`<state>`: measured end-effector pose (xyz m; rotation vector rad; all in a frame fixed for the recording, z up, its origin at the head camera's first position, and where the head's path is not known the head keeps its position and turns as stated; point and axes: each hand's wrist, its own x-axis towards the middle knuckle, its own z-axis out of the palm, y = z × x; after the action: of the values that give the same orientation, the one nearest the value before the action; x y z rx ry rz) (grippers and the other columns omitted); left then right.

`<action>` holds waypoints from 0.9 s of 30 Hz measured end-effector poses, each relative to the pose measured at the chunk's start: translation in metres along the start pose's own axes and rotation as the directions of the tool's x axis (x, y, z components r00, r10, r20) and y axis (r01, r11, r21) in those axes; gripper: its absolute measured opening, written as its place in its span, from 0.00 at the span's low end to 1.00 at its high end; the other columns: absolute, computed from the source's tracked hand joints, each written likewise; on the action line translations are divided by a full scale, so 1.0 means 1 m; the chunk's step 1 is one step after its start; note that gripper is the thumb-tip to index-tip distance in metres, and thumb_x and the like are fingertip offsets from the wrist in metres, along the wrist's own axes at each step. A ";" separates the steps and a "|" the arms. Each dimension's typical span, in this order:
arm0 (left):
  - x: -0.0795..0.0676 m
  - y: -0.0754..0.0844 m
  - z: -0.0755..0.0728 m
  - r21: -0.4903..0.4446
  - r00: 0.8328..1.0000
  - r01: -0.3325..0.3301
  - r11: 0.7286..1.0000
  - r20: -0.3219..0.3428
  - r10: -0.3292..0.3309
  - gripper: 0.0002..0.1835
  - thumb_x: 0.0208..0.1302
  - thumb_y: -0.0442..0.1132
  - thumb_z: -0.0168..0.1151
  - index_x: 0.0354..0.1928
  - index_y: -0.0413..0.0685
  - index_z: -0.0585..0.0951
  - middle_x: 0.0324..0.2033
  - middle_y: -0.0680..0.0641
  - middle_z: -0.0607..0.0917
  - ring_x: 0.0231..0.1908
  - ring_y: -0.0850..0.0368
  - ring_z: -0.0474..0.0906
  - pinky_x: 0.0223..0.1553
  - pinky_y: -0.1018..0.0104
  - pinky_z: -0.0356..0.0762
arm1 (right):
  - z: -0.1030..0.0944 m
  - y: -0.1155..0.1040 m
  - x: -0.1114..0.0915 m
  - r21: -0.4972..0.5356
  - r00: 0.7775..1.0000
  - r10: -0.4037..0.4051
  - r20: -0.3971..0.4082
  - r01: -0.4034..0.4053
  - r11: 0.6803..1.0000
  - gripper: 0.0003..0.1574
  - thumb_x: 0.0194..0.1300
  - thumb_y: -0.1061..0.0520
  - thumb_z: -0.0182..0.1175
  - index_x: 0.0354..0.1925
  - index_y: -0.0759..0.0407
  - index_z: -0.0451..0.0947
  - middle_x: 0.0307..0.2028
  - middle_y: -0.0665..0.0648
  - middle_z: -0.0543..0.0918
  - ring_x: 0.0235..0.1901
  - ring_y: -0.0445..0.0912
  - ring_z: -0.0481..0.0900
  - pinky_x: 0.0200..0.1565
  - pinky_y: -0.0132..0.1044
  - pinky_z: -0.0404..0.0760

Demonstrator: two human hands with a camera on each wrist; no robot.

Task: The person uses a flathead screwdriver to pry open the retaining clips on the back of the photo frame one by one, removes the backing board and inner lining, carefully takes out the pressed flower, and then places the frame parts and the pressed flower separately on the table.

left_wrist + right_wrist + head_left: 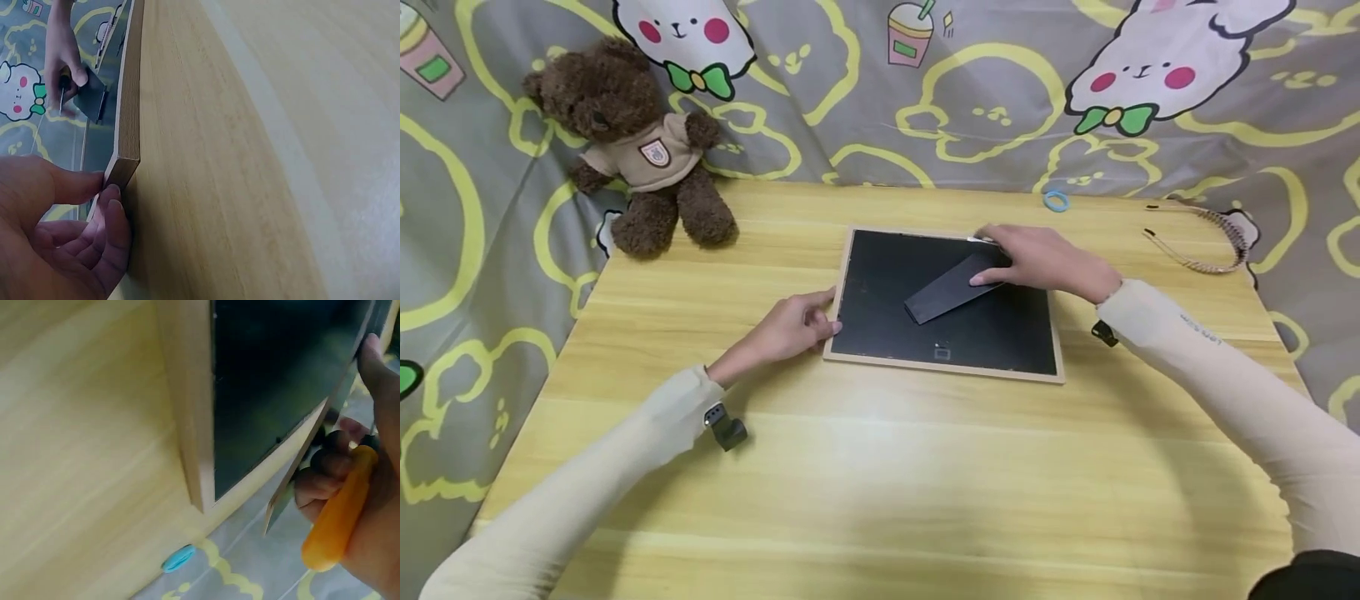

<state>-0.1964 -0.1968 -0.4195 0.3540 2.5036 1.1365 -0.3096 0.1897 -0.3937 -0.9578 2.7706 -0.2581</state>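
Note:
A picture frame (943, 372) lies face down on the wooden table, its black backing board (880, 262) facing up. Attached to the board is a dark stand leg (942, 296), set at a slant. My left hand (790, 327) pinches the frame's left edge near the front corner, thumb on top and fingers beneath. Over the far right part of the frame, my right hand (1048, 260) has its thumb on the stand leg. In the right wrist view, its curled fingers hold a screwdriver (340, 512) by the orange handle; the head view hides that handle.
A brown teddy bear (655, 154) sits at the table's back left. Toward the back right lie a blue ring (1056, 201) and a braided headband (1213, 268). Patterned grey cloth (865, 108) hangs behind the table and along its sides.

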 end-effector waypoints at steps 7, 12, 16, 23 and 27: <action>0.004 -0.002 -0.001 0.048 1.000 -0.021 0.999 0.023 0.020 0.41 0.69 0.35 0.70 0.78 0.32 0.61 0.51 0.35 0.76 0.47 0.46 0.73 0.50 0.55 0.76 | 0.005 0.006 -0.024 0.103 0.984 0.174 0.023 -0.176 0.979 0.58 0.66 0.27 0.66 0.77 0.61 0.61 0.64 0.72 0.74 0.56 0.64 0.78 0.56 0.64 0.77; 0.019 0.008 -0.009 0.142 0.999 0.002 0.990 0.048 -0.009 0.53 0.63 0.40 0.77 0.83 0.42 0.54 0.70 0.30 0.59 0.68 0.35 0.59 0.69 0.37 0.66 | 0.011 0.012 -0.039 0.222 0.921 0.377 0.096 -0.389 0.894 0.69 0.68 0.23 0.60 0.80 0.69 0.45 0.70 0.80 0.60 0.62 0.73 0.71 0.62 0.68 0.71; 0.047 0.022 -0.014 0.224 0.998 -0.033 0.974 0.057 0.021 0.56 0.62 0.46 0.78 0.84 0.47 0.53 0.79 0.32 0.50 0.78 0.34 0.50 0.75 0.34 0.58 | 0.018 0.017 -0.045 0.268 0.904 0.414 0.105 -0.427 0.864 0.70 0.69 0.22 0.57 0.79 0.72 0.45 0.68 0.80 0.59 0.62 0.73 0.70 0.64 0.67 0.70; 0.106 0.031 -0.021 0.365 0.985 -0.162 0.917 0.107 0.132 0.51 0.66 0.53 0.75 0.81 0.41 0.59 0.80 0.37 0.56 0.79 0.36 0.51 0.78 0.41 0.52 | 0.024 0.014 -0.038 0.324 0.916 0.398 0.039 -0.389 0.862 0.63 0.72 0.28 0.60 0.78 0.72 0.49 0.67 0.80 0.61 0.62 0.72 0.69 0.65 0.67 0.69; 0.116 0.031 -0.025 0.446 0.985 -0.159 0.881 0.130 0.112 0.53 0.64 0.59 0.74 0.81 0.42 0.60 0.80 0.38 0.57 0.80 0.38 0.49 0.78 0.39 0.51 | 0.027 0.012 -0.039 0.345 0.913 0.406 0.044 -0.395 0.852 0.62 0.72 0.29 0.61 0.79 0.70 0.48 0.69 0.80 0.61 0.66 0.72 0.67 0.68 0.67 0.67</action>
<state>-0.3094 -0.1508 -0.4067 0.7036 2.6672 0.5385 -0.2804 0.2209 -0.4172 -0.2804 2.7335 -0.6670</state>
